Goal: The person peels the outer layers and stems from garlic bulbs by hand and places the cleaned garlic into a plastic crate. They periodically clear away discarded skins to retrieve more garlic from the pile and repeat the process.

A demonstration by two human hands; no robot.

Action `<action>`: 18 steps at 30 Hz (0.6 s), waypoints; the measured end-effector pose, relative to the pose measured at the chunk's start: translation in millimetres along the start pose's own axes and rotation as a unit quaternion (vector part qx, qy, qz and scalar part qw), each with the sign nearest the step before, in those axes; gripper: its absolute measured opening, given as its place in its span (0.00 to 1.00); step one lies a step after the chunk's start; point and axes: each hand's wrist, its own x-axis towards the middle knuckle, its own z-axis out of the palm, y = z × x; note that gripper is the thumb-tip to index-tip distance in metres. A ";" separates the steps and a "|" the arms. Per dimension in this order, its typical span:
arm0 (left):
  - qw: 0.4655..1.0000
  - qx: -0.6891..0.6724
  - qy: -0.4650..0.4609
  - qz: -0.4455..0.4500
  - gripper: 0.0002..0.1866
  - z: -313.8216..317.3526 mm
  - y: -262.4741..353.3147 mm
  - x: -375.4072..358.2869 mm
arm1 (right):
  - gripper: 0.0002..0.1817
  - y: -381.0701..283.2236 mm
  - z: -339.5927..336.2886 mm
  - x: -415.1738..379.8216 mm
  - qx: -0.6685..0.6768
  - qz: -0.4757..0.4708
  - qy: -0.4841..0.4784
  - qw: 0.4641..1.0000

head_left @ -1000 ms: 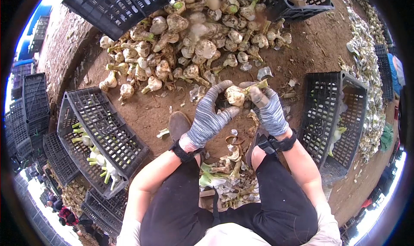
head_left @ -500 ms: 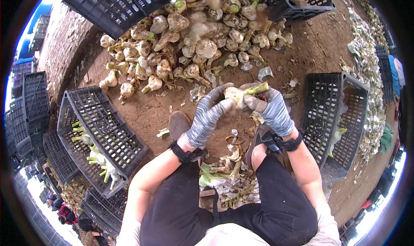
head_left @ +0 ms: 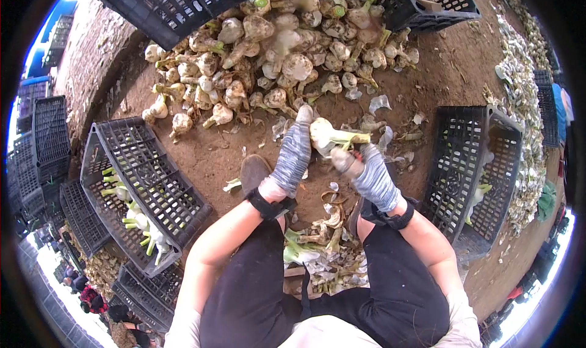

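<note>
A garlic bulb (head_left: 323, 136) with a thick pale-green stem is held above the dirt, its head toward the left and the stem pointing right. My right hand (head_left: 371, 176), in a grey striped glove with dirty fingertips, is closed around the stem side, the thumb in front. My left hand (head_left: 294, 153), gloved the same way, is seen edge-on with fingers stretched out, right beside the bulb's head. Just beyond both hands lies a big heap of soil-stained garlic bulbs (head_left: 235, 95) with cut stems.
Black crates stand around me: a left crate (head_left: 155, 171) with cleaner garlic, a right crate (head_left: 455, 171) with some inside, and a tipped crate (head_left: 183, 6) behind the heap. Peelings (head_left: 323, 256) lie between my legs; more husks (head_left: 510, 92) line the right side.
My left hand has come off the bulb and straightened beside it. My right hand has shifted slightly left and down, and the bulb's stem now tilts a little downward.
</note>
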 end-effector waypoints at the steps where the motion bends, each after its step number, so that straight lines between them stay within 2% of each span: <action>1: 0.999 0.016 -0.001 0.040 0.26 2.7 0.7 -3.4 | 0.16 3.2 -7.7 5.4 0.077 0.006 0.008 0.997; 2: 0.996 0.031 -0.001 0.080 0.27 5.5 1.3 -6.7 | 0.16 0.5 -9.3 6.7 0.076 0.005 0.009 0.997; 4: 0.992 0.009 -0.037 0.123 0.19 5.7 -2.6 -6.3 | 0.16 -8.0 -9.0 7.9 0.025 0.054 0.031 0.998; 6: 0.997 0.079 -0.017 0.009 0.18 6.9 5.4 -13.5 | 0.16 -4.5 -11.7 9.0 0.018 0.042 0.034 0.998; 7: 0.996 -0.033 -0.081 0.029 0.18 3.8 -7.8 -4.4 | 0.16 -4.3 -13.1 9.4 0.079 0.065 0.030 0.994; 8: 0.988 0.033 -0.093 0.117 0.18 1.9 -11.5 -9.1 | 0.15 -3.8 -14.3 9.9 0.141 0.087 0.026 0.986; 9: 0.969 0.100 -0.091 0.209 0.19 3.9 -6.0 -17.7 | 0.15 -0.4 -15.7 10.3 0.141 0.087 0.027 0.986; 10: 0.939 0.159 -0.077 0.296 0.21 5.9 -0.5 -26.2 | 0.15 5.1 -16.9 9.6 0.080 0.061 0.035 0.994; 11: 0.903 0.293 -0.049 0.310 0.22 2.8 4.3 -26.2 | 0.14 8.6 -17.1 8.5 0.019 0.036 0.043 0.998; 12: 0.849 0.420 -0.019 0.319 0.23 0.8 8.2 -26.2 | 0.14 6.9 -14.7 7.3 0.020 0.036 0.044 0.998; 14: 0.855 0.431 0.002 0.289 0.24 -1.6 9.9 -20.4 | 0.15 0.8 -7.7 4.8 -0.199 -0.028 0.073 0.977; 15: 0.915 0.338 -0.051 0.213 0.24 -0.9 16.1 -11.8 | 0.15 10.6 -7.6 6.4 -0.191 -0.067 0.092 0.975; 16: 0.963 0.227 -0.093 0.116 0.25 -1.5 20.4 -12.5 | 0.15 14.4 -10.4 5.5 -0.192 -0.067 0.091 0.975; 17: 0.988 0.113 -0.108 0.013 0.28 -1.5 25.9 -13.8 | 0.14 15.6 -12.9 4.9 -0.247 -0.080 0.084 0.962; 18: 0.988 0.114 -0.107 0.013 0.28 -2.4 34.6 -15.6 | 0.14 16.2 -13.6 4.1 -0.300 -0.092 0.078 0.946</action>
